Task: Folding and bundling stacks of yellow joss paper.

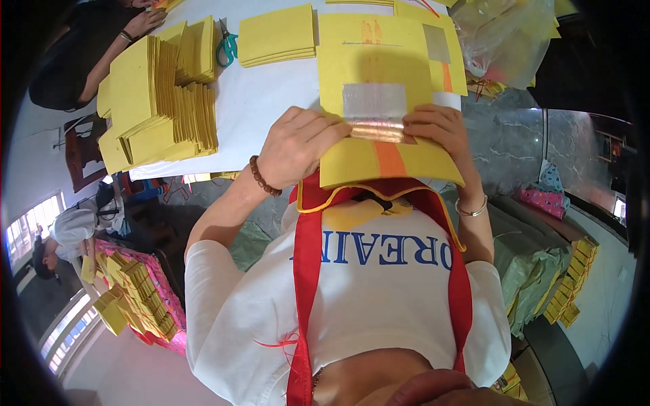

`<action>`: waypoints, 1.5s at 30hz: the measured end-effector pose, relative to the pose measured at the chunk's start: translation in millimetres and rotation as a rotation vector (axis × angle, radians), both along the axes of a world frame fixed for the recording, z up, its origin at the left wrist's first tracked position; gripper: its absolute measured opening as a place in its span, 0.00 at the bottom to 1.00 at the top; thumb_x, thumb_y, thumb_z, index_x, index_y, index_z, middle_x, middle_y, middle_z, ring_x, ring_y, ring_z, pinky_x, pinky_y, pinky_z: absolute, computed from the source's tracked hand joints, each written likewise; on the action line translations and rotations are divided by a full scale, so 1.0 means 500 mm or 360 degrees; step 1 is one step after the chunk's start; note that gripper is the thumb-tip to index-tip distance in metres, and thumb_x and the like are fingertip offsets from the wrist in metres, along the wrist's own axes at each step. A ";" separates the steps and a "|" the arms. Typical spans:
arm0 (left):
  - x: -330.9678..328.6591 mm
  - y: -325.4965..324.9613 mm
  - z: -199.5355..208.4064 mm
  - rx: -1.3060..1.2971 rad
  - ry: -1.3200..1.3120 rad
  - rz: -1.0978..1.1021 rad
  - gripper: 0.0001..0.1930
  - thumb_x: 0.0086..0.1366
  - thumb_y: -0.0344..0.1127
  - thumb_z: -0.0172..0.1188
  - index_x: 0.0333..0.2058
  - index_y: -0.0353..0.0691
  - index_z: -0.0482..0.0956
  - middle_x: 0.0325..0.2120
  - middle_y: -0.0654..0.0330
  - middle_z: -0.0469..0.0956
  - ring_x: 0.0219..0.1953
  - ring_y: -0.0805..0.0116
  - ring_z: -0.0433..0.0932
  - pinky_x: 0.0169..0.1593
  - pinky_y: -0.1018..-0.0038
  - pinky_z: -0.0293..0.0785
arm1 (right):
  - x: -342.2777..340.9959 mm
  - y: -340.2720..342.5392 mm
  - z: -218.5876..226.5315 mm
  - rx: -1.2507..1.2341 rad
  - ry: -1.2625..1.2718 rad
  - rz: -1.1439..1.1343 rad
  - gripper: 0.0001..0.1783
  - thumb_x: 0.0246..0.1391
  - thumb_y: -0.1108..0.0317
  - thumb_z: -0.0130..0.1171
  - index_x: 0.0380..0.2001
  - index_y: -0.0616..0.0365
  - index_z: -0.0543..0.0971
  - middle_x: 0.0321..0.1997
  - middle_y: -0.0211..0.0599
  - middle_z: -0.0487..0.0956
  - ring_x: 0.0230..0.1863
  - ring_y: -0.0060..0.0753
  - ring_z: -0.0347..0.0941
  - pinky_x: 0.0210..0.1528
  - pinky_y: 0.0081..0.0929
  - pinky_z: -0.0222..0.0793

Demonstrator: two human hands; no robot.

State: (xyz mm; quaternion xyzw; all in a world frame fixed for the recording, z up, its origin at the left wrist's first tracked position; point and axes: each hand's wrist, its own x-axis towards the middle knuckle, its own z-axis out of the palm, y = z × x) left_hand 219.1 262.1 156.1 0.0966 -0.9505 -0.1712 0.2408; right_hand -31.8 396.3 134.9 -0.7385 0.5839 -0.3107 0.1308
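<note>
Left hand with fingers bunched together and right hand both pinch the yellow sheet mid-frame along its coppery foil strip, looks like mid-fold, so next probably needs an even press along that crease.

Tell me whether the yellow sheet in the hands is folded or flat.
Being folded: the sheet's foil strip is creased under the fingers of the left hand and right hand.

Left hand: knuckles up, fingers curled, fingertips pinching inward; beaded bracelet at the wrist.
Right hand: fingers bent, pressing down; thin bangle on the wrist.
Forearms: both angled in, hands nearly meeting.
</note>
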 end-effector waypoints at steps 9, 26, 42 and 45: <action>-0.047 -0.039 -0.040 0.1496 0.0122 0.0494 0.13 0.59 0.34 0.56 0.41 0.34 0.72 0.13 0.57 0.72 0.12 0.74 0.68 0.18 0.77 0.61 | 0.070 -0.055 0.039 0.0159 -0.1388 -0.0840 0.14 0.50 0.70 0.57 0.41 0.63 0.74 0.40 0.38 0.76 0.41 0.24 0.71 0.43 0.24 0.67; -0.075 -0.065 -0.012 0.2210 0.0165 0.0553 0.36 0.60 0.28 0.55 0.62 0.38 0.43 0.21 0.62 0.77 0.19 0.84 0.69 0.21 0.85 0.60 | 0.044 -0.073 0.008 0.0456 -0.1257 -0.0990 0.15 0.49 0.70 0.57 0.42 0.61 0.76 0.36 0.41 0.79 0.36 0.21 0.73 0.39 0.19 0.68; -0.170 -0.027 0.005 0.0011 -0.0205 0.0104 0.28 0.54 0.44 0.58 0.53 0.45 0.66 0.54 0.52 0.61 0.55 0.53 0.59 0.55 0.62 0.57 | 0.047 -0.073 0.000 0.0387 -0.1153 -0.1049 0.15 0.48 0.70 0.57 0.41 0.62 0.77 0.37 0.43 0.79 0.39 0.25 0.74 0.42 0.21 0.67; -0.167 -0.026 -0.027 -0.0140 -0.0353 0.0101 0.29 0.55 0.49 0.55 0.55 0.48 0.63 0.55 0.52 0.61 0.56 0.53 0.59 0.57 0.59 0.53 | 0.050 -0.074 0.007 0.0426 -0.1201 -0.1032 0.15 0.48 0.69 0.57 0.41 0.63 0.77 0.35 0.42 0.79 0.37 0.25 0.74 0.41 0.21 0.67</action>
